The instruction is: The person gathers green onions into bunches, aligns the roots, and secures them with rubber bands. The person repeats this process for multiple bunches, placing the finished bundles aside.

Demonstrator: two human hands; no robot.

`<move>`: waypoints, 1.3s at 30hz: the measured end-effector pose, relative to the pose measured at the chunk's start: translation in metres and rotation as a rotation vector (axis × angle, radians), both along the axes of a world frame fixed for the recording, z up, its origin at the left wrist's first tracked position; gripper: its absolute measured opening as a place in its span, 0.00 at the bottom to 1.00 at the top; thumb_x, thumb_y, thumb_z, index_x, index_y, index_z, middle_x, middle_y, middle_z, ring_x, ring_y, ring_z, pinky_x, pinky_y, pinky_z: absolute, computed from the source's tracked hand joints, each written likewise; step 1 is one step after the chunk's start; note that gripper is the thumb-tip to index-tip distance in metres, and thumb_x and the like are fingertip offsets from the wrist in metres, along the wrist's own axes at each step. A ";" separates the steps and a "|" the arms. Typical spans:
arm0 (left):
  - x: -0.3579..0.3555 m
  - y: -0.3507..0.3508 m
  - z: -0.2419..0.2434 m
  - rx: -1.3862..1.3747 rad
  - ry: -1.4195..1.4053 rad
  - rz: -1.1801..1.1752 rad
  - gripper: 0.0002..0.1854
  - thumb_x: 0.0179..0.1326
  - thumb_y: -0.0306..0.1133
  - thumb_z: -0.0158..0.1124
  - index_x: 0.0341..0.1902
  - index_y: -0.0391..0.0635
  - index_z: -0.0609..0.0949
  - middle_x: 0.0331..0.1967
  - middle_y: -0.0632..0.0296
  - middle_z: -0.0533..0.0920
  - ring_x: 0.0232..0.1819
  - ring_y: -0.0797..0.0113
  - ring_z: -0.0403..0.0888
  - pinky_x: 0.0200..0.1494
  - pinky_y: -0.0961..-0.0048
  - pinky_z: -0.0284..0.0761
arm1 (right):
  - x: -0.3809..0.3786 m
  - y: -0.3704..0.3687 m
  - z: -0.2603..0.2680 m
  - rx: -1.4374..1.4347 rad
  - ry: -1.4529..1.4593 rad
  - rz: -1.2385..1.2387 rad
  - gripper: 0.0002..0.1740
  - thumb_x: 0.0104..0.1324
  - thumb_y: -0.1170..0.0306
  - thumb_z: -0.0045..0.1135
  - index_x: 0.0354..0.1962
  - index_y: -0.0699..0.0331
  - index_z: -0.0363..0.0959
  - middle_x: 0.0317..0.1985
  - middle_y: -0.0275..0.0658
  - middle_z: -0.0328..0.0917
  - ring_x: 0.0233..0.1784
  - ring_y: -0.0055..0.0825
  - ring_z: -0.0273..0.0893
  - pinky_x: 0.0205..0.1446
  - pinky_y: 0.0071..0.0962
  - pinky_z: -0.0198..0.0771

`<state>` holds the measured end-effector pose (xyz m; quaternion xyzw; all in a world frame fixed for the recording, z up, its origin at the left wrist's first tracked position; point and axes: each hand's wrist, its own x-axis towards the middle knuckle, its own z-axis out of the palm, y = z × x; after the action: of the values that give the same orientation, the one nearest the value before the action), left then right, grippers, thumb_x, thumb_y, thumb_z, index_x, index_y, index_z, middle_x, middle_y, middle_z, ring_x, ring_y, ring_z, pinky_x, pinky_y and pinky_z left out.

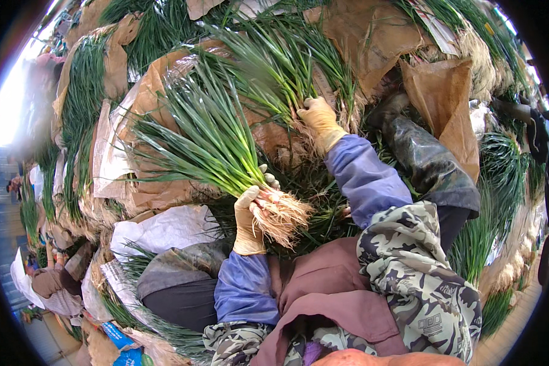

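Note:
A bundle of leafy green onions (210, 142) is gripped near its pale roots by my left hand (251, 210), in a cream glove. Its leaves fan out to the upper left, and the roots point to the lower right. My right hand (321, 120), in a matching glove, reaches forward onto the base of another bunch of green onions (274, 73), lying on brown sacking. Its fingers are bent at the stems; whether they close on any stalks I cannot tell. Loose leaves and trimmings (320, 219) lie between my legs.
Stacks of green onions (82, 91) with brown sheets between them surround me. A brown sack (444, 105) stands by my right boot, and a white sack (169, 228) lies by my left knee. A person in a white hat (59, 283) is at the far lower left.

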<state>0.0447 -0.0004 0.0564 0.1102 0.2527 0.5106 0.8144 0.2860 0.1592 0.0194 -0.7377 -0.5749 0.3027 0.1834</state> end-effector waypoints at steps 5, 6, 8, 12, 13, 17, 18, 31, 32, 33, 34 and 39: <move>-0.009 -0.003 -0.006 -0.078 -0.013 0.040 0.28 0.52 0.31 0.60 0.58 0.36 0.69 0.46 0.51 0.78 0.47 0.57 0.77 0.55 0.61 0.73 | -0.025 -0.037 0.028 0.186 0.411 -0.056 0.16 0.57 0.65 0.62 0.40 0.67 0.78 0.35 0.43 0.79 0.36 0.28 0.77 0.42 0.24 0.73; -0.009 -0.003 -0.004 -0.066 -0.014 0.031 0.28 0.51 0.31 0.60 0.57 0.36 0.70 0.46 0.50 0.78 0.47 0.57 0.77 0.54 0.60 0.74 | -0.029 -0.047 0.020 0.149 0.623 -0.013 0.13 0.57 0.69 0.62 0.39 0.67 0.77 0.33 0.39 0.80 0.33 0.23 0.76 0.37 0.21 0.72; -0.003 -0.003 0.001 -0.068 -0.005 0.053 0.28 0.50 0.30 0.60 0.57 0.36 0.70 0.47 0.47 0.78 0.48 0.55 0.77 0.53 0.59 0.74 | -0.036 -0.070 0.006 0.024 0.955 0.069 0.09 0.58 0.72 0.62 0.37 0.67 0.78 0.29 0.33 0.80 0.31 0.17 0.75 0.33 0.17 0.72; -0.016 -0.005 -0.014 -0.059 -0.097 -0.053 0.26 0.52 0.30 0.56 0.57 0.37 0.70 0.50 0.45 0.76 0.46 0.51 0.77 0.47 0.52 0.77 | -0.064 -0.125 -0.008 -0.180 0.982 0.325 0.10 0.59 0.69 0.63 0.35 0.68 0.78 0.28 0.29 0.78 0.31 0.15 0.72 0.35 0.18 0.70; -0.006 -0.005 0.006 -0.086 -0.010 0.055 0.26 0.51 0.29 0.56 0.57 0.36 0.70 0.49 0.45 0.76 0.43 0.51 0.77 0.46 0.53 0.77 | -0.069 -0.137 -0.009 -0.189 1.075 0.360 0.12 0.59 0.69 0.64 0.36 0.69 0.79 0.29 0.30 0.78 0.32 0.15 0.72 0.37 0.18 0.69; -0.019 -0.013 -0.008 -0.069 -0.082 0.056 0.25 0.50 0.27 0.56 0.55 0.35 0.71 0.51 0.45 0.75 0.46 0.50 0.76 0.49 0.54 0.76 | -0.055 -0.109 0.007 -0.453 1.050 0.449 0.22 0.60 0.53 0.60 0.41 0.65 0.77 0.33 0.33 0.78 0.35 0.18 0.73 0.42 0.24 0.68; -0.016 -0.012 -0.006 -0.077 -0.105 0.064 0.25 0.50 0.27 0.55 0.55 0.35 0.71 0.51 0.45 0.75 0.46 0.50 0.76 0.48 0.54 0.76 | -0.058 -0.103 0.004 -0.502 1.138 0.298 0.23 0.61 0.52 0.58 0.43 0.64 0.75 0.34 0.32 0.78 0.35 0.19 0.73 0.42 0.26 0.68; -0.006 -0.014 0.001 0.011 -0.120 -0.037 0.31 0.44 0.40 0.62 0.54 0.41 0.70 0.42 0.55 0.72 0.43 0.59 0.71 0.48 0.59 0.70 | -0.108 -0.103 -0.037 -0.419 1.667 -0.140 0.10 0.65 0.69 0.53 0.40 0.66 0.74 0.32 0.35 0.79 0.31 0.25 0.77 0.34 0.22 0.73; -0.007 -0.016 0.001 -0.006 -0.116 -0.035 0.32 0.44 0.40 0.62 0.55 0.41 0.70 0.41 0.55 0.72 0.43 0.60 0.71 0.48 0.59 0.70 | -0.110 -0.101 -0.042 -0.467 1.788 -0.044 0.11 0.66 0.67 0.51 0.41 0.65 0.73 0.33 0.36 0.79 0.32 0.25 0.77 0.35 0.23 0.73; -0.009 -0.017 0.002 -0.020 -0.115 -0.026 0.32 0.44 0.40 0.63 0.55 0.41 0.70 0.41 0.56 0.72 0.43 0.60 0.71 0.48 0.60 0.70 | -0.113 -0.097 -0.038 -0.519 1.903 0.062 0.12 0.67 0.66 0.49 0.42 0.65 0.72 0.34 0.36 0.79 0.33 0.25 0.77 0.36 0.24 0.73; -0.008 -0.017 0.009 -0.052 -0.160 -0.034 0.26 0.43 0.37 0.58 0.49 0.40 0.70 0.40 0.54 0.73 0.42 0.58 0.72 0.47 0.58 0.70 | -0.113 -0.094 -0.032 -0.662 1.996 0.160 0.14 0.68 0.62 0.48 0.42 0.65 0.72 0.34 0.37 0.78 0.32 0.28 0.76 0.36 0.25 0.72; -0.009 -0.015 0.003 -0.048 -0.182 0.004 0.27 0.40 0.37 0.59 0.47 0.37 0.70 0.39 0.53 0.71 0.34 0.66 0.66 0.42 0.69 0.66 | -0.122 -0.106 -0.016 -0.614 2.138 0.115 0.19 0.69 0.54 0.45 0.42 0.62 0.71 0.30 0.38 0.77 0.27 0.25 0.73 0.29 0.24 0.70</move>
<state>0.0357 -0.0157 0.0594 0.0434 0.1897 0.5138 0.8355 0.1638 0.0533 0.0030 -0.0838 -0.0552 0.9196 0.3798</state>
